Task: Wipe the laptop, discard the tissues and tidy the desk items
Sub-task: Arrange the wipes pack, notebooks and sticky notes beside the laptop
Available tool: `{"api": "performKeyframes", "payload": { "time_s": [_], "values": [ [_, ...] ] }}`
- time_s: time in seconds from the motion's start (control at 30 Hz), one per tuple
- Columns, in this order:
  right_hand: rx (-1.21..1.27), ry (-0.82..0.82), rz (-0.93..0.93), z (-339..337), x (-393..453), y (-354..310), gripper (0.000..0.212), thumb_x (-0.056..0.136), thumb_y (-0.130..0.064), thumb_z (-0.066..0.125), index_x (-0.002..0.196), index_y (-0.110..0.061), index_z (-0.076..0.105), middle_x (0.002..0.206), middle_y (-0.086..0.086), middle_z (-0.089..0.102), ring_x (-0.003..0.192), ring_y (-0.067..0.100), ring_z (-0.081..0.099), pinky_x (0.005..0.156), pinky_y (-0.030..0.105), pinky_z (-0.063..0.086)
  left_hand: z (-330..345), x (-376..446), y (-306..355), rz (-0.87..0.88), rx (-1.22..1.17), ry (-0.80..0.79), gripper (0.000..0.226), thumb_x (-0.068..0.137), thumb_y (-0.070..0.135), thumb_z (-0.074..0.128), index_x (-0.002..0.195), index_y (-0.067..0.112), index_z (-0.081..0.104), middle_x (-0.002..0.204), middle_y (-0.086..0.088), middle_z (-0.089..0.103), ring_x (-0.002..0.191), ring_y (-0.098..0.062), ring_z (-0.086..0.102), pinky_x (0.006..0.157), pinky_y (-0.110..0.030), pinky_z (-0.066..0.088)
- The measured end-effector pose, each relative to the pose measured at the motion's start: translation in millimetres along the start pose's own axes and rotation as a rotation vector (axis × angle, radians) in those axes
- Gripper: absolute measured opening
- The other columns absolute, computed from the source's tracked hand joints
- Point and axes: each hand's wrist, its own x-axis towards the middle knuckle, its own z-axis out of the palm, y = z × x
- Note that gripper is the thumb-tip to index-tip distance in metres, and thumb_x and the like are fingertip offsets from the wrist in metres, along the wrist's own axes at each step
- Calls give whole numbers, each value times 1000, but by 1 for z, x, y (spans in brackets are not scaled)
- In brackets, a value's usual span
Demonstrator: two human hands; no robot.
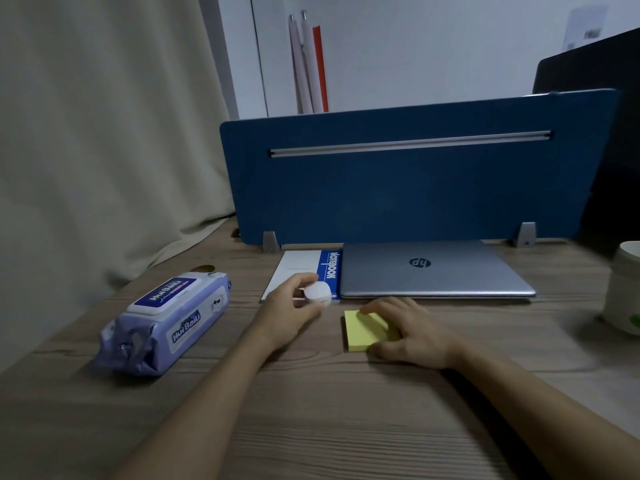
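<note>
A closed silver laptop [436, 271] lies flat at the back of the wooden desk [311, 410], against a blue divider. My left hand [291, 313] holds a small round white case [318, 293] just above the desk, in front of a white and blue notebook [301, 268] that lies left of the laptop. My right hand [412, 332] grips a yellow sticky-note pad [363, 330] that rests on the desk in front of the laptop. A purple pack of wet wipes [166, 323] lies at the left, lid shut.
The blue divider panel [408, 181] stands along the desk's back edge on two metal feet. A white cup [623, 289] sits at the right edge. A beige curtain [104, 133] hangs at the left. Pens [304, 64] stand behind the divider.
</note>
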Motion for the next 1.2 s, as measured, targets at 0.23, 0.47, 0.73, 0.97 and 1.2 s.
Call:
{"api": "performKeyframes", "payload": {
  "time_s": [0.23, 0.47, 0.73, 0.97, 1.2],
  "values": [
    [57, 93, -48, 5, 9, 10, 66, 71, -58, 67, 130, -39, 46, 129, -15, 47, 119, 6, 38, 99, 26, 36, -17, 41, -21, -4, 53, 56, 49, 92, 23, 64, 134, 41, 47, 131, 17, 52, 102, 13, 50, 68, -10, 45],
    [89, 131, -76, 5, 11, 15, 66, 69, -64, 65, 128, -43, 44, 122, -20, 47, 113, 1, 39, 95, 24, 36, -11, 55, -47, -20, 146, -35, 54, 95, 19, 59, 139, 44, 42, 140, 14, 48, 110, 2, 48, 79, -16, 44],
    [99, 225, -55, 6, 11, 12, 62, 71, -59, 69, 126, -37, 50, 117, -19, 50, 111, 5, 43, 89, 23, 34, -17, 42, -44, -2, 222, -35, 50, 98, 12, 51, 143, 30, 41, 146, 5, 47, 122, -4, 44, 93, -22, 35],
    [13, 231, -43, 12, 14, 9, 71, 66, -71, 60, 127, -37, 48, 121, -14, 53, 112, 10, 45, 99, 33, 40, -13, 36, -32, 27, 304, -4, 56, 92, 42, 61, 142, 29, 40, 141, 5, 48, 115, -7, 48, 91, -31, 45],
    [-14, 270, -50, 14, 14, 10, 66, 67, -73, 59, 124, -42, 47, 120, -17, 52, 111, 8, 44, 99, 36, 40, -15, 35, -32, 1, 322, -79, 44, 99, 32, 52, 141, 35, 37, 142, 1, 51, 119, -10, 48, 89, -31, 46]
  ]
}}
